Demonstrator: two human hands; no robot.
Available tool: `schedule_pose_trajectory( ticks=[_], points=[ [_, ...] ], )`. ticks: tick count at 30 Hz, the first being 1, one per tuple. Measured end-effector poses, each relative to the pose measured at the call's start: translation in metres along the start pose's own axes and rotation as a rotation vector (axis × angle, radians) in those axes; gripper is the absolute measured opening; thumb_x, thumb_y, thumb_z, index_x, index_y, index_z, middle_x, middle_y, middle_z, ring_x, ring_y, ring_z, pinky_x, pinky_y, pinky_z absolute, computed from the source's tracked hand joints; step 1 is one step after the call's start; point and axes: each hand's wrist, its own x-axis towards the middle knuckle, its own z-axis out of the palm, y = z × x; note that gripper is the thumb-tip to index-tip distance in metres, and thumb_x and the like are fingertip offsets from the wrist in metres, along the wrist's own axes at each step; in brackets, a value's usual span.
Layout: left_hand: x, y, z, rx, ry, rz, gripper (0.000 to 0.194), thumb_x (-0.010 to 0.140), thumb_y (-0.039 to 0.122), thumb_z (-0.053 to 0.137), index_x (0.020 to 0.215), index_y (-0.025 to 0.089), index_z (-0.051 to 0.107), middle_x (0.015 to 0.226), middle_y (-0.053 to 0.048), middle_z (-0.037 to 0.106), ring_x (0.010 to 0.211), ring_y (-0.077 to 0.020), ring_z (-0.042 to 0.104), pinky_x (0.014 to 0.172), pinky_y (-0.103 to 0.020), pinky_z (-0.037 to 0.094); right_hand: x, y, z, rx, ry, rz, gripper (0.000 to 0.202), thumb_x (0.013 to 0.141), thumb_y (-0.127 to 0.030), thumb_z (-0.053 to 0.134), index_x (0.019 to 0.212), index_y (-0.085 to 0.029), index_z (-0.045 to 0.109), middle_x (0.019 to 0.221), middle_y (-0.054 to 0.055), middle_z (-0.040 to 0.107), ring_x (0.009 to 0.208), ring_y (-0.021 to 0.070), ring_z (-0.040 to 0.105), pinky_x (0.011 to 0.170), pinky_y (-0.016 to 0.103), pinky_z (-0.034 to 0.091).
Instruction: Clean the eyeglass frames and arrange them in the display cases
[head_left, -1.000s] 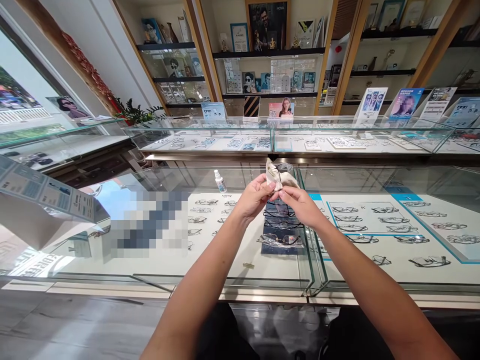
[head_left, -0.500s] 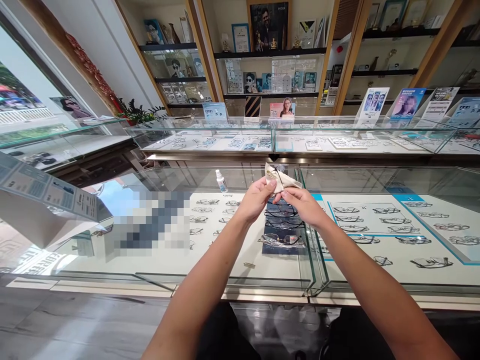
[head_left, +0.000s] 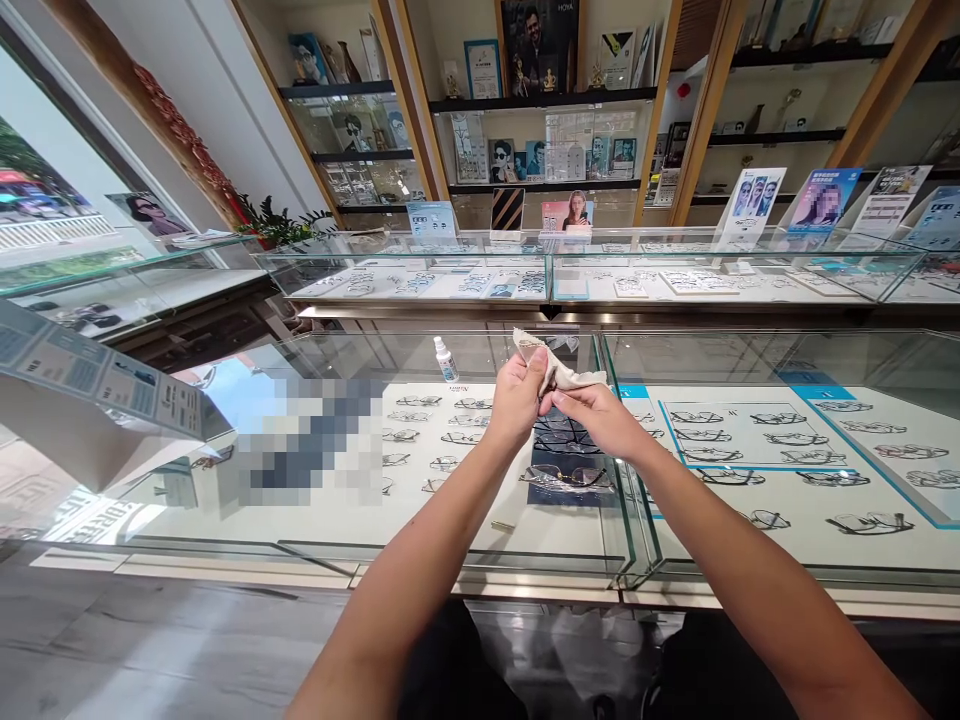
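Above the glass display counter (head_left: 420, 520), my two hands meet around a cream cleaning cloth (head_left: 576, 379). My left hand (head_left: 520, 390) is closed, its thumb pressing the cloth from the left. On the right side, my right hand (head_left: 594, 410) pinches the cloth's lower edge with thumb and fingers. A small dark part shows in the folds between the hands; it looks like part of a pair of glasses, mostly hidden. Under the counter glass below my hands, several eyeglasses (head_left: 568, 478) lie on a dark blue panel.
A white spray bottle (head_left: 445, 360) stands on the counter left of my hands. A folded sign (head_left: 97, 400) is at the far left. Rows of eyeglasses (head_left: 784, 437) lie under glass to the right. Behind runs another display case (head_left: 420, 283) with standing cards.
My left hand has turned, its thumb now pointing more upward. The cloth has shifted and spread to the right, and the thin dark piece and clear lens above it are now covered.
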Motion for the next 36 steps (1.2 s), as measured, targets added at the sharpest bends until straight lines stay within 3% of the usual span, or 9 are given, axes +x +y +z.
schedule_pose_trajectory(
  ticks=[3, 6, 11, 14, 20, 25, 29, 33, 36],
  points=[
    [0.005, 0.0, -0.007, -0.011, -0.048, -0.026, 0.061, 0.088, 0.075, 0.079, 0.078, 0.02, 0.056, 0.052, 0.007, 0.052, 0.038, -0.0054, 0.039, 0.042, -0.023, 0.026, -0.001, -0.003, -0.002, -0.003, 0.0, 0.008, 0.047, 0.104, -0.063, 0.063, 0.099, -0.024, 0.088, 0.103, 0.005, 0.081, 0.108, 0.0263, 0.07, 0.108, 0.04, 0.046],
    [0.009, 0.007, -0.014, -0.049, -0.127, -0.063, 0.059, 0.081, 0.071, 0.088, 0.08, 0.017, 0.062, 0.061, 0.003, 0.06, 0.048, -0.0091, 0.052, 0.05, -0.025, 0.041, -0.001, -0.007, -0.01, 0.044, 0.007, 0.022, 0.044, 0.104, -0.06, 0.065, 0.092, -0.024, 0.087, 0.098, 0.005, 0.081, 0.104, 0.0256, 0.07, 0.108, 0.04, 0.047],
    [0.006, 0.014, -0.014, -0.03, -0.294, -0.08, 0.057, 0.078, 0.052, 0.098, 0.113, 0.018, 0.068, 0.076, 0.001, 0.071, 0.056, -0.0118, 0.061, 0.057, -0.027, 0.048, 0.0, -0.005, -0.018, 0.157, 0.052, 0.056, 0.045, 0.101, -0.062, 0.068, 0.086, -0.024, 0.084, 0.096, 0.006, 0.08, 0.109, 0.027, 0.069, 0.113, 0.043, 0.046],
    [0.003, 0.008, -0.01, 0.01, -0.244, -0.028, 0.051, 0.082, 0.051, 0.095, 0.108, 0.019, 0.066, 0.072, 0.003, 0.069, 0.049, -0.0095, 0.057, 0.05, -0.025, 0.041, 0.001, -0.003, -0.014, 0.169, 0.02, 0.048, 0.048, 0.1, -0.066, 0.068, 0.084, -0.024, 0.084, 0.093, 0.006, 0.08, 0.109, 0.0277, 0.07, 0.113, 0.044, 0.045],
    [0.002, -0.001, -0.003, -0.022, -0.018, -0.035, 0.063, 0.08, 0.077, 0.085, 0.082, 0.02, 0.059, 0.057, 0.005, 0.057, 0.038, -0.0072, 0.044, 0.041, -0.025, 0.029, 0.001, -0.001, -0.006, 0.057, -0.009, 0.021, 0.054, 0.099, -0.072, 0.066, 0.085, -0.024, 0.084, 0.093, 0.005, 0.08, 0.1, 0.0266, 0.071, 0.105, 0.043, 0.049],
    [0.005, 0.002, -0.003, -0.146, -0.06, -0.17, 0.065, 0.072, 0.075, 0.093, 0.082, 0.017, 0.064, 0.062, 0.003, 0.059, 0.051, -0.0081, 0.05, 0.051, -0.023, 0.04, 0.002, 0.001, -0.009, 0.027, 0.091, -0.009, 0.053, 0.1, -0.073, 0.064, 0.085, -0.025, 0.083, 0.095, 0.005, 0.079, 0.1, 0.0271, 0.071, 0.103, 0.042, 0.05],
    [0.006, 0.002, -0.006, -0.186, -0.066, -0.18, 0.057, 0.075, 0.064, 0.096, 0.088, 0.015, 0.069, 0.07, 0.001, 0.064, 0.062, -0.0105, 0.058, 0.059, -0.024, 0.047, 0.002, 0.002, -0.014, 0.038, 0.106, -0.003, 0.05, 0.101, -0.07, 0.064, 0.087, -0.026, 0.083, 0.097, 0.005, 0.08, 0.103, 0.0276, 0.071, 0.106, 0.044, 0.049],
    [0.01, 0.002, -0.011, -0.247, 0.02, -0.153, 0.051, 0.081, 0.058, 0.095, 0.1, 0.016, 0.073, 0.096, -0.006, 0.078, 0.088, -0.0173, 0.072, 0.08, -0.029, 0.06, 0.002, 0.003, -0.021, 0.094, 0.163, 0.005, 0.046, 0.102, -0.066, 0.064, 0.089, -0.026, 0.083, 0.098, 0.006, 0.081, 0.108, 0.0283, 0.071, 0.11, 0.045, 0.049],
    [0.011, 0.001, -0.014, -0.249, 0.019, -0.183, 0.054, 0.083, 0.058, 0.093, 0.11, 0.016, 0.073, 0.113, -0.01, 0.081, 0.104, -0.0215, 0.076, 0.091, -0.034, 0.063, 0.002, 0.003, -0.025, 0.164, 0.26, -0.024, 0.043, 0.102, -0.063, 0.066, 0.088, -0.025, 0.081, 0.1, 0.007, 0.08, 0.11, 0.0286, 0.07, 0.108, 0.046, 0.051]
  ],
)
